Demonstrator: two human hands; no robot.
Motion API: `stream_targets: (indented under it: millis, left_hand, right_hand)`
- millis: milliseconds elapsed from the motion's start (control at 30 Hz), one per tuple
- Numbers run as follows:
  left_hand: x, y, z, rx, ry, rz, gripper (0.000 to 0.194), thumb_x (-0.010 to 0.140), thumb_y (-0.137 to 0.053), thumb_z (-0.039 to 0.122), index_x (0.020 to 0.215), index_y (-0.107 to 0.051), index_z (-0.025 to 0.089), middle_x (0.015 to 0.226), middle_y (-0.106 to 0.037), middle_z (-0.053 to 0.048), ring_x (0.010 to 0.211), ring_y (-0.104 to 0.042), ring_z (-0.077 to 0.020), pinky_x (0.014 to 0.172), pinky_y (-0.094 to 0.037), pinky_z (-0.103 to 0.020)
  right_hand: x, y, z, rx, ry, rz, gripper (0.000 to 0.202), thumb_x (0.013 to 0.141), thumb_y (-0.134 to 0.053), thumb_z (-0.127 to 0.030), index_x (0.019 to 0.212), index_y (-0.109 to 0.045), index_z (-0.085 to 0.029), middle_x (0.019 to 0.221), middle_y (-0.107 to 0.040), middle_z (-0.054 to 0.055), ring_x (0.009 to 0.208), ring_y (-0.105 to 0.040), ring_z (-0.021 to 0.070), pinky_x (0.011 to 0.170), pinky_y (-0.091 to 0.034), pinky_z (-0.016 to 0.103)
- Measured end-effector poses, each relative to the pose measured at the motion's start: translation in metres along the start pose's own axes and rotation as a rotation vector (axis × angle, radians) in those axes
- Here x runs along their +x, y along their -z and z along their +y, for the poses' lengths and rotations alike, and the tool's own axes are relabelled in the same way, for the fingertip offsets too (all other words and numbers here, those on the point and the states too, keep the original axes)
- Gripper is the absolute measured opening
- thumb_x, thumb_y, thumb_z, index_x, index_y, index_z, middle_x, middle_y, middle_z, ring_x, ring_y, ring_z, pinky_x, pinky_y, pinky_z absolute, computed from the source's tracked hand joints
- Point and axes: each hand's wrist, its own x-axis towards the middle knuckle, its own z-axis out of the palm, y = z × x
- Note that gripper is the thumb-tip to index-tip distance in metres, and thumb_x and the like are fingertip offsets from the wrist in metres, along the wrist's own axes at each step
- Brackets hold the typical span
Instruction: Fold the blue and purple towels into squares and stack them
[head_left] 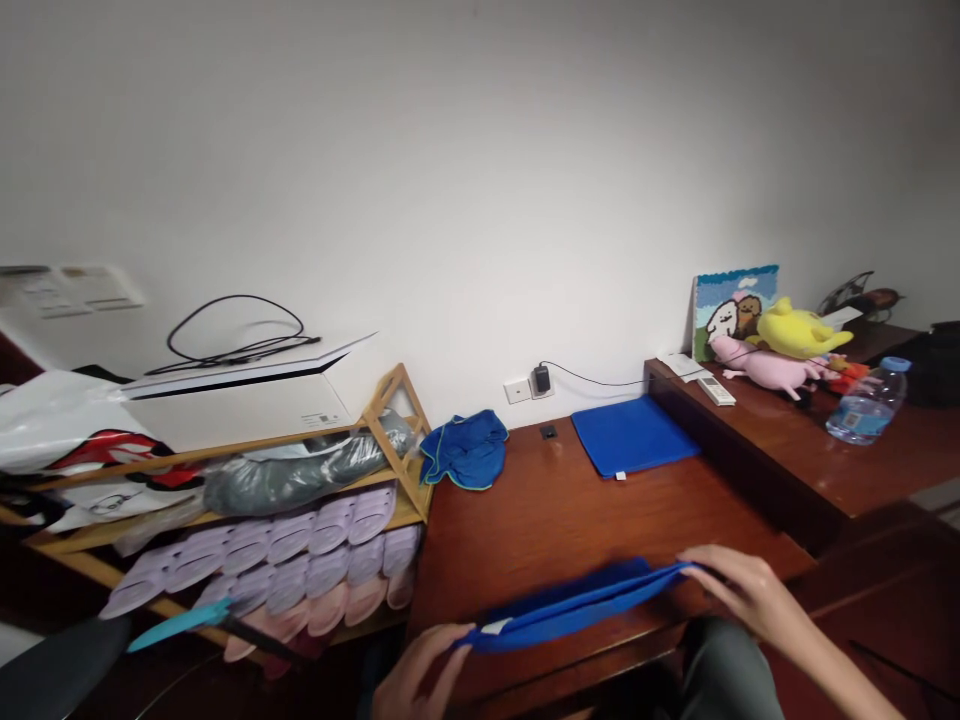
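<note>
My left hand point(424, 672) pinches the left end of a blue cloth point(577, 612) that is folded into a long strip. The opposite end is pinched between the thumb and fingers of my right hand point(739, 580). Stretched between both hands, the cloth hangs low over the front edge of the brown wooden desk point(517, 540). A small white tag point(496, 627) shows near its left end. Farther back on the desk lies a flat blue folded cloth point(634, 437), also with a white tag. A crumpled blue cloth point(466, 452) with a light green edge sits at the back left corner.
To the left, a wooden rack point(405, 440) holds lilac and pink slippers point(300, 545) and a white box point(247, 410). On the raised right-hand ledge point(810, 440) are a water bottle point(868, 405), plush toys point(799, 330) and a remote point(716, 390). A black plug point(541, 378) sits in the wall socket.
</note>
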Motion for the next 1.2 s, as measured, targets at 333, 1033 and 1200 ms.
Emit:
stream_targets:
  millis: [333,1033,1200]
  left_hand:
    - [0.157,-0.038,0.077,-0.221,-0.149,-0.289,0.026,0.094,-0.069,0.050,0.096,-0.083,0.028,0.096,-0.084,-0.003,0.085,-0.077,-0.0211,0.081,-0.063,-0.030]
    - [0.302,-0.329,0.028,-0.118,-0.215,-0.194,0.021,0.098,-0.060,0.023,0.096,-0.080,0.021,0.101,-0.081,-0.010,0.099,-0.072,-0.0252,0.095,-0.057,-0.043]
    - [0.255,-0.383,0.014,-0.049,-0.197,-0.263,0.024,0.097,-0.054,0.016,0.095,-0.077,0.022,0.095,-0.079,-0.009,0.091,-0.072,-0.0255,0.084,-0.058,-0.040]
  right_hand:
    - [0.076,0.098,0.046,0.094,-0.333,0.079,0.048,0.089,-0.067,-0.067,0.107,-0.080,-0.025,0.103,-0.082,0.008,0.082,-0.079,0.0260,0.079,-0.066,0.036]
    - [0.169,0.009,0.317,-0.602,-0.367,0.105,0.038,0.090,-0.047,-0.010,0.119,-0.072,-0.018,0.139,-0.069,0.016,0.120,-0.068,0.0290,0.103,-0.055,0.041]
    - [0.117,-0.027,0.368,-0.641,-0.581,-0.076,0.048,0.084,-0.045,-0.001,0.119,-0.075,-0.015,0.133,-0.073,0.018,0.112,-0.074,0.0290,0.099,-0.058,0.037]
